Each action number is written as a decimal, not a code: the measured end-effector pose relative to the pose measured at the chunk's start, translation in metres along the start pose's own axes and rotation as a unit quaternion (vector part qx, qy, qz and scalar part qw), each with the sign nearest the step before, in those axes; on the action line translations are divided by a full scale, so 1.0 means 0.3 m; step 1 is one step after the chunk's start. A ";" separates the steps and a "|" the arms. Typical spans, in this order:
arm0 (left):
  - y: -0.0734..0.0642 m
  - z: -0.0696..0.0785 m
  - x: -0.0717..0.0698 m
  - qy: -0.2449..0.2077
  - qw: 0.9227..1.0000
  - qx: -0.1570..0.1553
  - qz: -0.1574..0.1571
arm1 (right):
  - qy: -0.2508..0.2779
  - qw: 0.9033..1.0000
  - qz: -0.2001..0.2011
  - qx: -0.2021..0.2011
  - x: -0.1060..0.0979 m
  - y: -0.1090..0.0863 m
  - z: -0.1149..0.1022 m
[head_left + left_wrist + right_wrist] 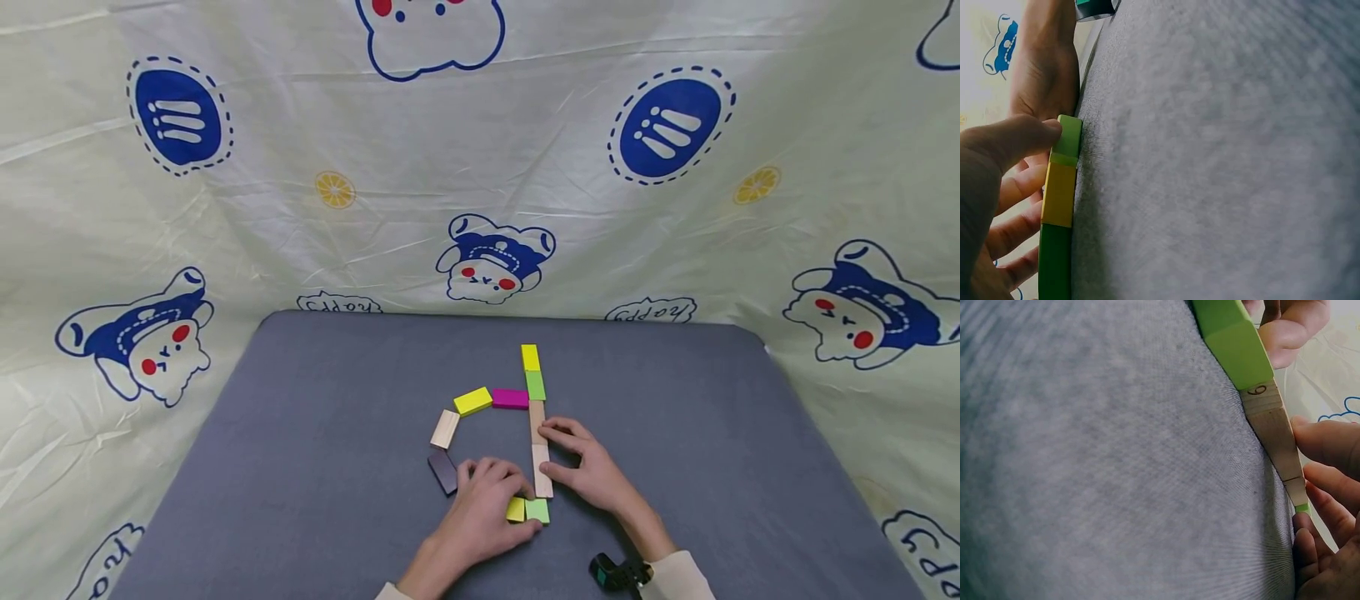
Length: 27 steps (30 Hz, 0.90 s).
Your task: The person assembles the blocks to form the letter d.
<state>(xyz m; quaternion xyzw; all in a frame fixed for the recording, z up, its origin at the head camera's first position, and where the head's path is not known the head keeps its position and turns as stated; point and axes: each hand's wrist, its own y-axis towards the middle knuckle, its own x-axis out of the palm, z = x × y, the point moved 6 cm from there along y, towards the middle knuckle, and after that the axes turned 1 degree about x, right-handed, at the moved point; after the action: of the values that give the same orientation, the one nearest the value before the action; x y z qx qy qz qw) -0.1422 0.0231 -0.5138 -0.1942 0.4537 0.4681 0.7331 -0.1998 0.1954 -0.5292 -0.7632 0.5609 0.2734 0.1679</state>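
Observation:
A light green block (537,511) lies at the lower end of an outline of flat blocks on the grey table. My left hand (487,508) pinches it, with the thumb (1022,137) on its near side in the left wrist view. Beside that come a yellow block (1060,194) and a dark green block (1055,262), the latter hidden by the hand in the head view. My right hand (592,471) has its thumb and index fingertip against the right side of two plain wooden blocks (542,475). A "6" marks the near end of one wooden block (1272,422).
Farther up the column stand a green block (535,385) and a yellow block (530,357). A magenta block (510,399), another yellow block (472,402), a wooden block (445,429) and a dark block (442,472) curve leftward. A printed cloth hangs behind the table (315,483).

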 end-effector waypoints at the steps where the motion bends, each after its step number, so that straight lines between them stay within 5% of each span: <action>1: 0.000 0.000 0.000 0.001 1.000 -0.001 0.001 | -0.001 1.000 0.001 0.000 0.000 0.000 -0.001; 18: 0.002 -0.005 0.004 0.008 1.000 -0.017 0.002 | 0.003 1.000 -0.001 0.003 0.000 0.003 0.003; 27: -0.004 -0.012 -0.044 -0.008 1.000 -0.009 0.024 | -0.001 1.000 -0.001 0.013 0.003 0.003 0.003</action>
<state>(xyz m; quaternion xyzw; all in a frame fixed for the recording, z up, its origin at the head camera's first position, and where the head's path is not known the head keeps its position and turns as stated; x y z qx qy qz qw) -0.1450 0.0133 -0.5047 -0.1862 0.4479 0.4912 0.7235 -0.2006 0.1951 -0.5304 -0.7613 0.5636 0.2662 0.1786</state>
